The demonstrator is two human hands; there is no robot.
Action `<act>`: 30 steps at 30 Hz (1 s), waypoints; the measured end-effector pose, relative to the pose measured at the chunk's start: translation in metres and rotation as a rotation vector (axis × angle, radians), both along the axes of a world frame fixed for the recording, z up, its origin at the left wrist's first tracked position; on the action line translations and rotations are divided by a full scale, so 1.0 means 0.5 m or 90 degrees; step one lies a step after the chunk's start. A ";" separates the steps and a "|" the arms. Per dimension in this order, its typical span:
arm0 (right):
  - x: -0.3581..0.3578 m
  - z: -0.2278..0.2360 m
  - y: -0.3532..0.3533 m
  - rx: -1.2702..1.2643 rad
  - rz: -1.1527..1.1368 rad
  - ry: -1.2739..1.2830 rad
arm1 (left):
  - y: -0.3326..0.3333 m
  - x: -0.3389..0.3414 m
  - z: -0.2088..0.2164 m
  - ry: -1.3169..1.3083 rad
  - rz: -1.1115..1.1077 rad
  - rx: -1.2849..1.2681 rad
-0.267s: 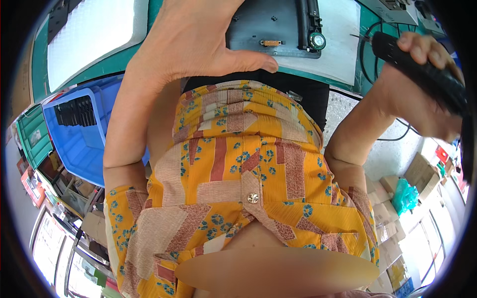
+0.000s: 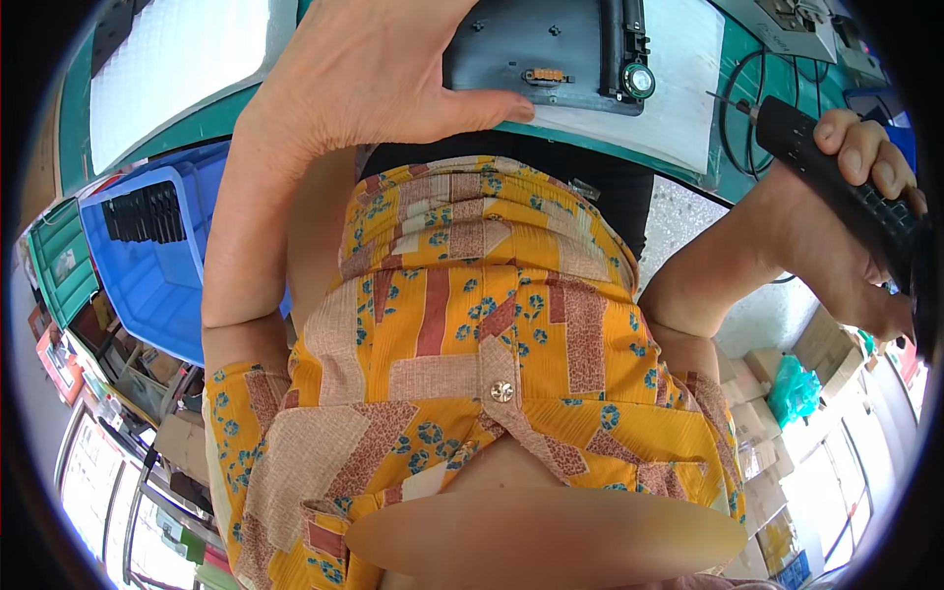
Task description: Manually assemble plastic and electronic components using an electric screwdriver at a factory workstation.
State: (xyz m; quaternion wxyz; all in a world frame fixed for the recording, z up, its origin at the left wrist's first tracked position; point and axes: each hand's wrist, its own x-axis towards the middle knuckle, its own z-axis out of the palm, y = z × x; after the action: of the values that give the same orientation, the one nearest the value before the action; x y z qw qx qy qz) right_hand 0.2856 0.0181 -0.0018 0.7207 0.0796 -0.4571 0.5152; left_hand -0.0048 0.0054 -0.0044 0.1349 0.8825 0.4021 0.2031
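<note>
A black plastic housing (image 2: 497, 49), with a small orange-brown connector (image 2: 547, 76) and a round silver part (image 2: 638, 81) at its near right corner, lies on a white sheet. My left hand (image 2: 364, 74) stretches over the housing's left side. Its thumb reaches out along the near edge, while the other fingers run past the top of the picture. Off to the right, my right hand (image 2: 855, 187) is wrapped round a black electric screwdriver (image 2: 801, 138). The thin bit points leftward, apart from the housing.
White foam sheeting (image 2: 167, 84) covers the green bench mat (image 2: 74, 128) at the left. Below it stands a blue bin (image 2: 182, 310) with black parts inside. A coiled black cable (image 2: 725, 108) and a grey box (image 2: 787, 25) are at the far right.
My right hand has moved a little toward me with the screwdriver, and its bit now sits lower in the picture. The left hand has stayed nearly in place beside the housing.
</note>
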 end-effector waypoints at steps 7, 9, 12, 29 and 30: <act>0.048 -0.005 0.012 0.060 -0.064 -0.255 | 0.006 -0.008 0.006 -0.021 0.008 -0.057; 0.060 -0.009 0.016 0.076 -0.081 -0.323 | 0.004 -0.007 0.005 -0.042 0.000 -0.013; 0.064 -0.018 0.019 0.086 -0.075 -0.350 | 0.043 0.026 -0.127 -0.442 -0.130 0.327; 0.057 -0.038 -0.013 -0.115 -0.123 -0.285 | -0.066 0.039 0.004 -0.155 0.079 0.147; 0.055 -0.038 -0.013 -0.113 -0.121 -0.285 | -0.065 0.041 0.002 -0.155 0.079 0.146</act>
State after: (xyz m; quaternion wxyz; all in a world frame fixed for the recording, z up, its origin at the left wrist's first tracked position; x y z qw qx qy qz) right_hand 0.3132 0.0113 -0.0209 0.6509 -0.1436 -0.5634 0.4881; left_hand 0.0158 -0.0270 -0.0032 0.0679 0.8346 0.4107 0.3609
